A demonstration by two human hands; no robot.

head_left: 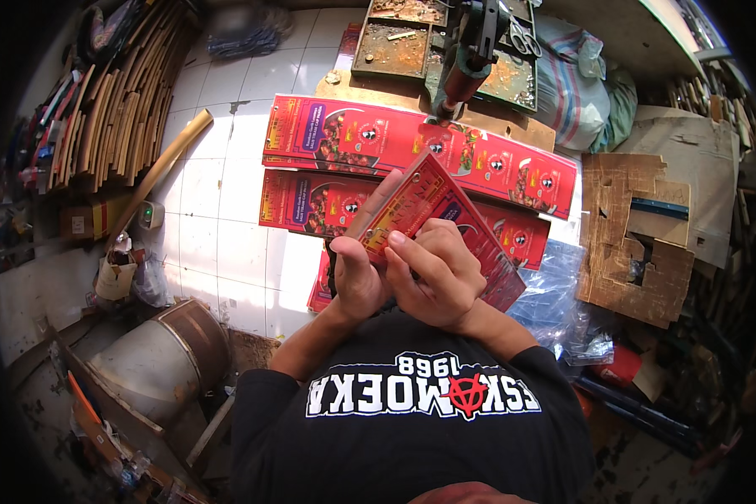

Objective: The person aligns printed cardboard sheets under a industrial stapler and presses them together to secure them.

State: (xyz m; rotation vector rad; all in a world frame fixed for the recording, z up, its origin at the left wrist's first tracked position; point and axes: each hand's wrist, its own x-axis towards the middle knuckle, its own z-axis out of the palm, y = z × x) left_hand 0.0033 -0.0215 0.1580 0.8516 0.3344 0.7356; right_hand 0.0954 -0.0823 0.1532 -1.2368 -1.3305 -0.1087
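Note:
My two hands hold a stack of red glossy printed cards (433,186) with food pictures, tilted in front of my chest. A small round hole or eyelet shows near its top corner. My left hand (361,273) grips the stack's left edge, fingers behind it and thumb raised at the near side. Curled over the near corner, my right hand (441,273) presses thumb and index finger at the edge. Beyond the hands lie an upper row of red printed sheets (395,139) and a second row (298,202), partly covered by the held stack.
A dark hand press (462,80) stands over the far sheets, between metal trays (391,52) of small parts. Scissors (522,38) rest on the right tray. Clear plastic sheets (554,273) and brown cardboard (617,290) lie right; a metal drum (155,353) stands left.

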